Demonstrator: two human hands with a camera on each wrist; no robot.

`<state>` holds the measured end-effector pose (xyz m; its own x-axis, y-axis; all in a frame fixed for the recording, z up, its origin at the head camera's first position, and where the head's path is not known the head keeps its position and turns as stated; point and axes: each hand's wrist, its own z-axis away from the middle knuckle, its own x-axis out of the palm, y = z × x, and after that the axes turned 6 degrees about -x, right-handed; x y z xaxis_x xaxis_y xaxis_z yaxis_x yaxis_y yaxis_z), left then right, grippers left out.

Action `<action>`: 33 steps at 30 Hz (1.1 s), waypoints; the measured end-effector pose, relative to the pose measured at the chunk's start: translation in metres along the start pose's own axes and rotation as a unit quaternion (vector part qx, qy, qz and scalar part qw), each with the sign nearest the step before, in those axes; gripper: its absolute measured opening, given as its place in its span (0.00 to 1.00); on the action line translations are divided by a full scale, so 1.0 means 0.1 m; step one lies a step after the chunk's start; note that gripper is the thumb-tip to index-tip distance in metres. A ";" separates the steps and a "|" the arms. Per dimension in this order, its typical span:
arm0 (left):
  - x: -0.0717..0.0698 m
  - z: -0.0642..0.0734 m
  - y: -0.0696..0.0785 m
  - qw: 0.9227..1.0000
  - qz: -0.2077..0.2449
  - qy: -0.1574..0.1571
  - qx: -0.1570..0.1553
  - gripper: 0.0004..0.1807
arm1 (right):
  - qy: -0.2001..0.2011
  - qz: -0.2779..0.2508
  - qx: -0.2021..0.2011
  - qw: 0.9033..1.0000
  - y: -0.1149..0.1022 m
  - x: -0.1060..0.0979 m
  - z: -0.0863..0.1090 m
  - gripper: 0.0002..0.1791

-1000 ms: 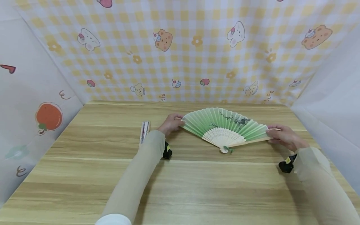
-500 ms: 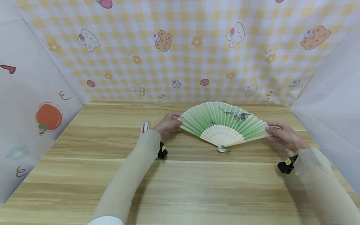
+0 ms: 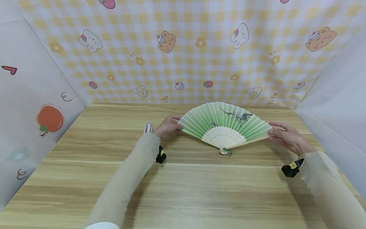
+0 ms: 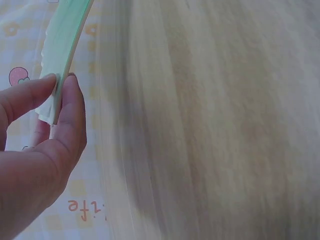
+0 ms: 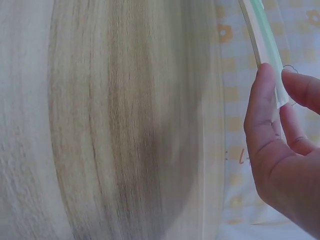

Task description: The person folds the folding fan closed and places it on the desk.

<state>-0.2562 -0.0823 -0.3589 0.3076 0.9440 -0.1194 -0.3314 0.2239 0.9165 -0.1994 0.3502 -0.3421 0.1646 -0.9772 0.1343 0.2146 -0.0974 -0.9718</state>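
Observation:
A green folding fan [image 3: 226, 124] with pale pierced ribs and a dark blossom-branch print is spread wide between both hands. Its pivot end, with a green cord [image 3: 227, 151], points toward the near side. My left hand [image 3: 168, 125] pinches the left outer edge between thumb and fingers; the left wrist view shows the thumb [image 4: 42, 90] on one face and fingers behind. At the opposite end, my right hand [image 3: 288, 136] pinches the right guard stick, and the right wrist view shows that edge of the fan [image 5: 265, 45] between thumb and fingertips.
A narrow light-coloured strip with a dark pattern [image 3: 148, 128] lies on the wooden table [image 3: 206, 194], partly hidden behind the left forearm. A yellow checked cloth [image 3: 188, 57] hangs behind the table, with white cloth at both sides.
The fan has opened a little wider and tipped up more toward the camera. My left hand has moved left with its edge, covering more of the strip; the right hand has barely shifted.

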 end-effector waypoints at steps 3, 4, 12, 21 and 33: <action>0.00 0.02 -0.01 1.000 -0.001 0.005 0.008 0.23 | -0.010 0.001 -0.006 1.000 0.00 -0.01 -0.01 0.21; 0.00 0.03 -0.01 1.000 -0.002 0.005 0.011 0.22 | -0.012 0.002 -0.007 1.000 0.01 -0.01 -0.01 0.22; -0.03 0.09 -0.02 1.000 0.013 -0.004 -0.003 0.23 | -0.036 0.015 -0.019 0.999 0.01 0.01 0.02 0.22; -0.06 0.16 -0.04 1.000 0.020 -0.012 -0.001 0.21 | -0.052 -0.006 -0.040 0.998 0.00 0.06 0.06 0.20; -0.10 0.28 -0.07 0.997 0.075 0.012 0.027 0.25 | -0.072 -0.120 -0.075 0.987 0.00 0.15 0.07 0.17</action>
<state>-0.2322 -0.1003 -0.3536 0.2374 0.9713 0.0113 -0.3224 0.0678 0.9442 -0.1901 0.3365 -0.3389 0.2633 -0.8864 0.3806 0.1201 -0.3614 -0.9247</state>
